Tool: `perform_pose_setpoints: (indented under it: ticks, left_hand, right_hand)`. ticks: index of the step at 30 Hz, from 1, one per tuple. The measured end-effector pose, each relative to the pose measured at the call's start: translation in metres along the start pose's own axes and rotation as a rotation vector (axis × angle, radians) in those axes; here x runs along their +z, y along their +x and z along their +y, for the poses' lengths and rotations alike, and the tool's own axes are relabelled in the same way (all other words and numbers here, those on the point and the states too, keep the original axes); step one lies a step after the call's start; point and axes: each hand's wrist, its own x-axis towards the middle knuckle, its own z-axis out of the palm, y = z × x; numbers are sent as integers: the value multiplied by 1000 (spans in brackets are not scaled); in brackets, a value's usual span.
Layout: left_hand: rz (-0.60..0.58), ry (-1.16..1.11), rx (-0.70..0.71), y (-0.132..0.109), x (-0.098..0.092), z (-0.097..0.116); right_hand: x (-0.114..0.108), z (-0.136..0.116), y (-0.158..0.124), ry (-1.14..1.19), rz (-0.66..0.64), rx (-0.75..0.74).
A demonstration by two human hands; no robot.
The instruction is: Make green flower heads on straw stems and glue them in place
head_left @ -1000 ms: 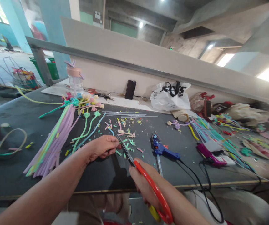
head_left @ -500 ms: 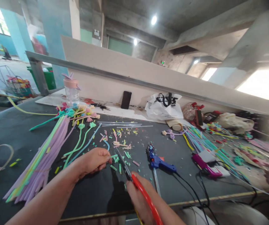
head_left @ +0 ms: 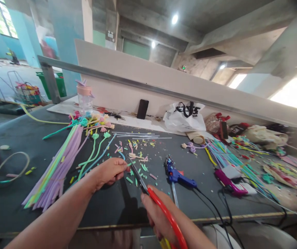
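My left hand (head_left: 111, 170) is above the dark table with thumb and forefinger pinched on a small green fuzzy stem piece (head_left: 129, 165), of which only a short end shows. My right hand (head_left: 155, 211) grips a pair of scissors (head_left: 167, 217) by the red handles. The blades point up and left, their tips beside the left fingertips and the green piece; whether they touch it I cannot tell. Short green cuttings (head_left: 144, 167) lie just right of the blades. Past the left hand are green stems with tufted ends (head_left: 95, 137) and a blue stem (head_left: 111, 141).
A bundle of purple, green and yellow stems (head_left: 57, 169) lies left. To the right are a blue glue gun (head_left: 181, 178) with its cord and a magenta device (head_left: 228, 183). Glue sticks (head_left: 138, 135), a phone (head_left: 142, 109), a bottle (head_left: 85, 98) and a white bag (head_left: 186, 117) are farther back.
The view has swung slightly left. My left hand has shifted a little away from me with the green piece. The scissors stay in my right hand, their tips still near the left fingers.
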Motion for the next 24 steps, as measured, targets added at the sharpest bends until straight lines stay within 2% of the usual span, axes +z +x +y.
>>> perform_pose_setpoints:
  ticks: [4, 9, 15, 24]
  left_hand:
    - [6, -15, -3, 0, 0, 0]
    - [1, -23, 18, -2, 1, 2]
    - [-31, -26, 29, -3, 2, 3]
    - [-49, -45, 32, -2, 0, 0]
  right_hand:
    - [-1, -7, -3, -117, -1, -34]
    - [-6, -14, -9, -263, -72, -89]
    - [-1, -21, -10, -373, -14, -54]
    - [-2, -21, -10, -339, -1, -62]
